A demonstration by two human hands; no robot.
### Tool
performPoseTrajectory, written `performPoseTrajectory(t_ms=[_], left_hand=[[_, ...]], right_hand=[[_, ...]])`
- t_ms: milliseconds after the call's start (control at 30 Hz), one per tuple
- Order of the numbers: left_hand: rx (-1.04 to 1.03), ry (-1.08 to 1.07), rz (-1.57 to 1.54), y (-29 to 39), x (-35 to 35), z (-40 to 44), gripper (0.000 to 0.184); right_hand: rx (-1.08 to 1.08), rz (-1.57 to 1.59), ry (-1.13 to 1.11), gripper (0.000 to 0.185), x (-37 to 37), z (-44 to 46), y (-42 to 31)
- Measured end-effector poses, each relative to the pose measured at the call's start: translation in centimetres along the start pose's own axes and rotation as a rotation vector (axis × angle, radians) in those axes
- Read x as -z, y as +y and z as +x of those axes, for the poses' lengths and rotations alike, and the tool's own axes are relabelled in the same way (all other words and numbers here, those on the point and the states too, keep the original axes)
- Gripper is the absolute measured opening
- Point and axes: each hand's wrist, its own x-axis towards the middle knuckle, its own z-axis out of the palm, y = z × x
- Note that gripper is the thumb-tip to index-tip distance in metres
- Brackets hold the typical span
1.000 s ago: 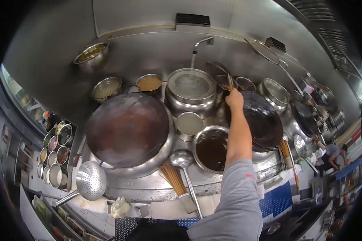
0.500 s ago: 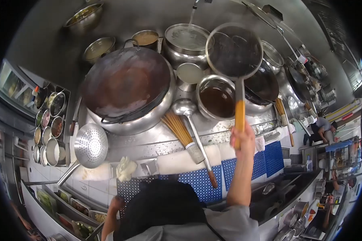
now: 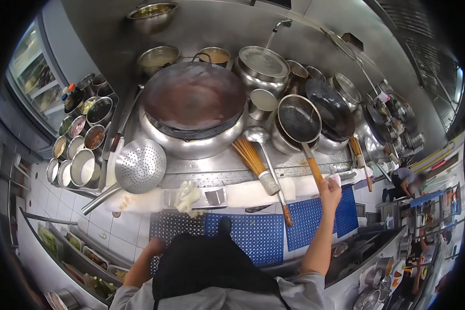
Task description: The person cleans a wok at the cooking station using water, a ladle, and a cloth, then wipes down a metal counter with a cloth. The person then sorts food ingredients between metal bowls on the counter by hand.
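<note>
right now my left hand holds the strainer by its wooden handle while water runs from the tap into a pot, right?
Wrong hand: the head view shows your right hand holding the strainer by its wooden handle. Water does run from the tap into a pot.

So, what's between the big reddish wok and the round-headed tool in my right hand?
A small pot of cloudy liquid, with the ladle just nearer you. The head view shows both.

The right hand (image 3: 330,195) grips the wooden handle (image 3: 314,169) of a round strainer (image 3: 299,119). A large wok (image 3: 194,97) sits beside a bamboo brush (image 3: 256,164).
</note>
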Motion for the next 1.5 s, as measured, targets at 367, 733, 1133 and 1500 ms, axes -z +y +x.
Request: performPoseTrajectory(t_ms=[367,733,1133,1500], left_hand=[[0.159,0.210,-0.240,-16.0,-6.2,-0.6,0.027],[0.144,0.275,-0.436,-7.7,-0.9,-2.1,0.030],[0.031,0.160,-0.187,-10.4,-3.6,2.0,0.018],[0.380,0.518,-0.480,-0.4,-0.9,-0.3,0.031]], right_hand=[[0.066,-0.418,-0.411,0.048,-9.3,-13.2,-0.5],[-0.120,0.195,-0.443,0.028,-8.1,-11.9,2.5],[-0.226,0.749,-0.555,0.031,-11.3,-3.5,-14.1],[0.044,0.505,-0.797,0.010,-21.7,19.1,-28.6]])
